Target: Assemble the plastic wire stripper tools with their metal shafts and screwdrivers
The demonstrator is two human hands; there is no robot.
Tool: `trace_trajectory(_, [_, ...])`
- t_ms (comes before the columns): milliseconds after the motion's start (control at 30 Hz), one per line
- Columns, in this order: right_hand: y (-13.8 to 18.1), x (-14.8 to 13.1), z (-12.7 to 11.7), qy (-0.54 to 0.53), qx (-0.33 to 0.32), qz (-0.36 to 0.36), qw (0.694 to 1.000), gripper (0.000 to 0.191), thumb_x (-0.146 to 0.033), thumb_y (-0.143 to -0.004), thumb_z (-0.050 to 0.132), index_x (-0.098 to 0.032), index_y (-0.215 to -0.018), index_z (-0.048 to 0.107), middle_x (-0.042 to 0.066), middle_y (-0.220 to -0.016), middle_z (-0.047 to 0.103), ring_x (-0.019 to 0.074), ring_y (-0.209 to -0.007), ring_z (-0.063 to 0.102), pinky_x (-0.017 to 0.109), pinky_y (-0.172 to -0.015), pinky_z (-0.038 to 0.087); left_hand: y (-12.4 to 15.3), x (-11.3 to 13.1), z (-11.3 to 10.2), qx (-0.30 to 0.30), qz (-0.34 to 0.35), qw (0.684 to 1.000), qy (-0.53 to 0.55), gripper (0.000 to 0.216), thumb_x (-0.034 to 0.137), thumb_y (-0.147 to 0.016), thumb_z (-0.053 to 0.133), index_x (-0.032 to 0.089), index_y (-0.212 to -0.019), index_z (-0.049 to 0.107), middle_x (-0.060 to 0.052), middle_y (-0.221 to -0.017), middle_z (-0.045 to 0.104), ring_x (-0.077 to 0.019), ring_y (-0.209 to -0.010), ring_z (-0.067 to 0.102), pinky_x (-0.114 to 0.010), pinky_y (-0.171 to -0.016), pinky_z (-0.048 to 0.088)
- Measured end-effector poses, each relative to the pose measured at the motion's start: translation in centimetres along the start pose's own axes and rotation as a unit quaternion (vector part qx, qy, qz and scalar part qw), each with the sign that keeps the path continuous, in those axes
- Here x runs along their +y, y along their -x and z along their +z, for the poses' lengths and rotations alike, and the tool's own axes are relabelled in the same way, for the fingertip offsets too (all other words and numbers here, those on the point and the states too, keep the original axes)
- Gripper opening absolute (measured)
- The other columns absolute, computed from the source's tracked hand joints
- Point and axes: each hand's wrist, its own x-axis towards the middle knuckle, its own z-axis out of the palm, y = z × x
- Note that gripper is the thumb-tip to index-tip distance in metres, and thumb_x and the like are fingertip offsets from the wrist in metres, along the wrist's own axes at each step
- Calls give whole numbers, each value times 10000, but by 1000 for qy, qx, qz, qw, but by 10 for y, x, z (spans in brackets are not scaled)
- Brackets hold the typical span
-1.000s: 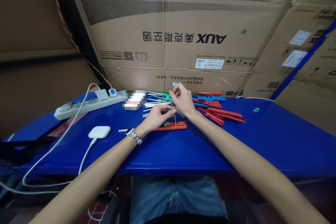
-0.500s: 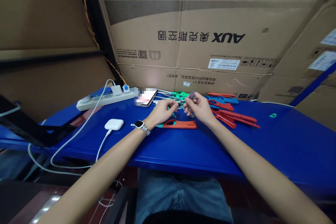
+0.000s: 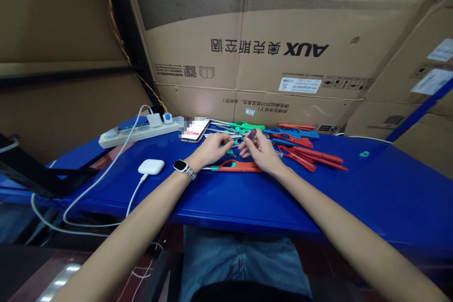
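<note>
My right hand (image 3: 262,152) pinches a small dark purple piece (image 3: 252,134), which points up and to the right above the tabletop. Facing it, a short gap apart, is my left hand (image 3: 214,149), its thumb and forefinger curled together; whatever they hold is hidden. On that wrist sit a watch and a metal bracelet. An orange long-nosed lighter (image 3: 240,167) with a green collar and metal tube lies just in front of both hands, its right end covered by my right hand. Below my left fingertips shows a small green part (image 3: 231,153).
Behind my hands lie green lighters (image 3: 244,126), blue lighters (image 3: 295,133) and red lighters (image 3: 318,155). A phone (image 3: 196,130), a power strip (image 3: 141,132) and a white earbud case (image 3: 151,166) on a cable are leftward. A green ring (image 3: 364,154) lies right. Cardboard (image 3: 247,19) stands behind.
My right hand has come down and nearer, now covering the orange lighter's right end. The purple piece has tilted. My left hand moved slightly left, and the whole view shifted a little.
</note>
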Motion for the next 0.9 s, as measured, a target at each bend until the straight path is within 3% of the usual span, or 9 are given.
trace_trajectory(333, [-4,-8,-8,5,34,-1,999,367,-598,-892,545,-248,-930,442,10,-804,669,162,-628,678,337,-612,610,1,-2,4,-3,14,1000,10,121,238,-855,601,169,-885,696,-41,-854,722,-177,-785,641,-293,-740,481])
trace_trajectory(467, [-5,-11,-11,-2,47,-4,999,411,-635,-870,551,-244,-916,431,9,-809,674,152,-622,677,320,-608,605,0,1,13,-13,8,999,28,165,286,-815,677,170,-928,712,-61,-909,739,-204,-847,664,-324,-786,512])
trace_trajectory(900, [-7,-14,-11,-44,79,-1,996,431,-640,-835,587,-257,-928,413,-2,-780,668,168,-611,689,324,-579,610,0,4,21,10,-27,999,32,134,285,-830,668,169,-799,726,-38,-841,737,-183,-780,642,-294,-724,476])
